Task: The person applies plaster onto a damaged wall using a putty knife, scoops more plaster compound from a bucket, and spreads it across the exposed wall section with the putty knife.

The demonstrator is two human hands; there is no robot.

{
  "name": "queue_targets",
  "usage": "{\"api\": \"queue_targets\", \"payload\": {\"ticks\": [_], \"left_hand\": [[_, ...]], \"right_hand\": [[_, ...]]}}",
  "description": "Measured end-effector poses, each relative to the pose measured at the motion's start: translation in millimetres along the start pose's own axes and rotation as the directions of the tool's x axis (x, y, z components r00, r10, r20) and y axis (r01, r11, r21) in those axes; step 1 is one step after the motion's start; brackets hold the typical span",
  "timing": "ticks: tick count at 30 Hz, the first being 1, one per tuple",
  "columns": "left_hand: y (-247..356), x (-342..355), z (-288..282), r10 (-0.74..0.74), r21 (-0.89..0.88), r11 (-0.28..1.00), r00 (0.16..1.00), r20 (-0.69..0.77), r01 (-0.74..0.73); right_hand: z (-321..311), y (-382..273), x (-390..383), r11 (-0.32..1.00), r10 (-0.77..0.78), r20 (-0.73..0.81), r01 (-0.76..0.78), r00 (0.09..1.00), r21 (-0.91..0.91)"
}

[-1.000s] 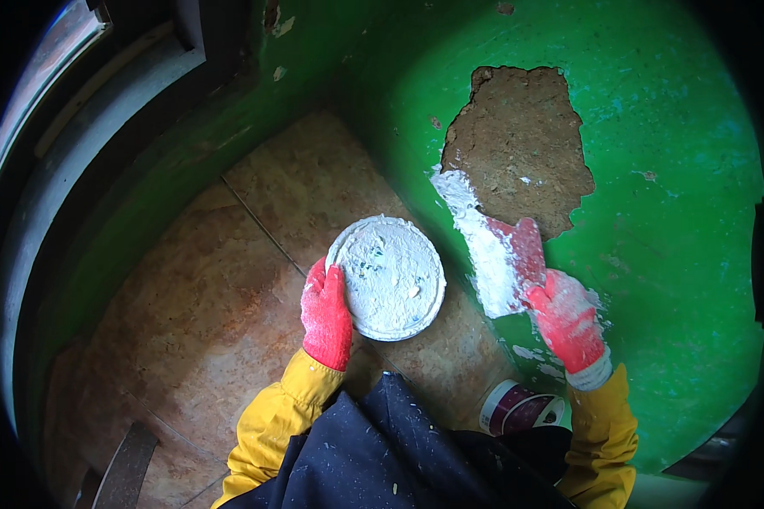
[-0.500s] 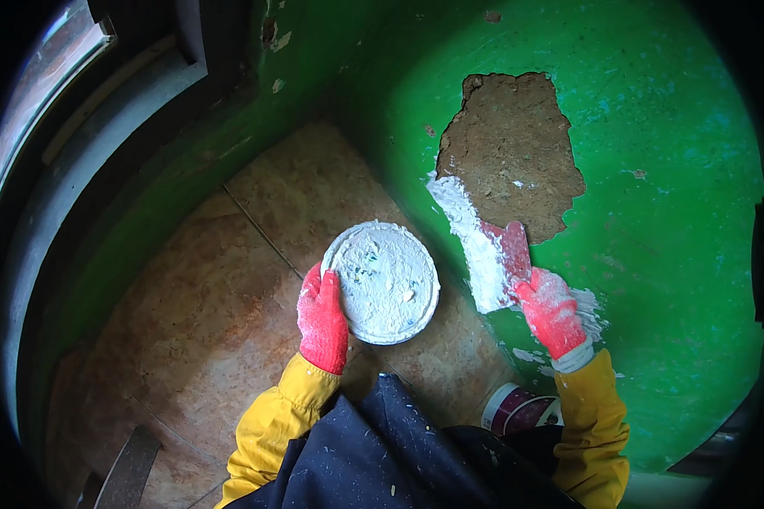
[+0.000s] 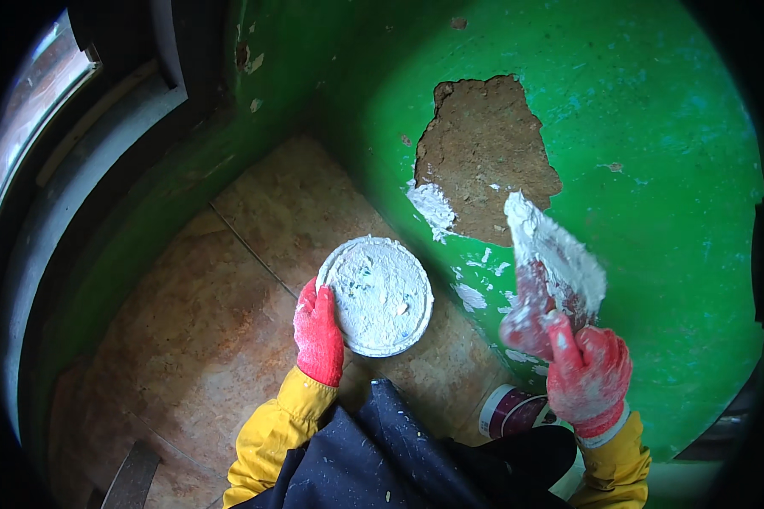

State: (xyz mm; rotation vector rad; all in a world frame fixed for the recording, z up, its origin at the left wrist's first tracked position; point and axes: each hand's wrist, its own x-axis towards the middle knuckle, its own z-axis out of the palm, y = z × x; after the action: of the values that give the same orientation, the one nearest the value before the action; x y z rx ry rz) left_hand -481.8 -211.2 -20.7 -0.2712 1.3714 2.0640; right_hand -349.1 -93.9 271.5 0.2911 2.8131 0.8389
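Note:
My left hand (image 3: pixel 318 336), in a red glove, grips the left rim of a round lid (image 3: pixel 377 297) coated with white putty. My right hand (image 3: pixel 592 375), gloved in red too, is closed around a red putty knife (image 3: pixel 532 307) just in front of the green wall. Thick white putty (image 3: pixel 556 244) covers much of its blade, which points up toward a rough brown bare patch (image 3: pixel 488 157) in the paint. A smear of putty (image 3: pixel 431 206) clings to the patch's lower left corner.
A white and purple bucket (image 3: pixel 511 413) stands on the brown tiled floor (image 3: pixel 195 331), by the wall's foot below my right hand. White splashes (image 3: pixel 469 295) dot the green paint under the patch. A dark-framed window (image 3: pixel 47 119) lies at the far left.
My right hand has moved right and down off the bare patch's lower edge, turning the putty knife. Much of the white strip on the wall is now on the blade. The lid stays in my left hand.

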Motion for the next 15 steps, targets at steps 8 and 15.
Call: {"api": "queue_targets", "payload": {"ticks": [8, 15], "left_hand": [[20.2, -22.3, 8.0, -0.012, -0.021, 1.0, 1.0, 0.025, 0.012], [30.3, -24.1, 3.0, 0.034, 0.008, 0.999, 0.999, 0.023, -0.035]], "right_hand": [[46.0, 29.0, 67.0, 0.936, -0.239, -0.226, 0.161, 0.944, -0.314], [84.0, 30.1, 82.0, 0.95, -0.085, -0.324, -0.022, 0.942, -0.313]]}}
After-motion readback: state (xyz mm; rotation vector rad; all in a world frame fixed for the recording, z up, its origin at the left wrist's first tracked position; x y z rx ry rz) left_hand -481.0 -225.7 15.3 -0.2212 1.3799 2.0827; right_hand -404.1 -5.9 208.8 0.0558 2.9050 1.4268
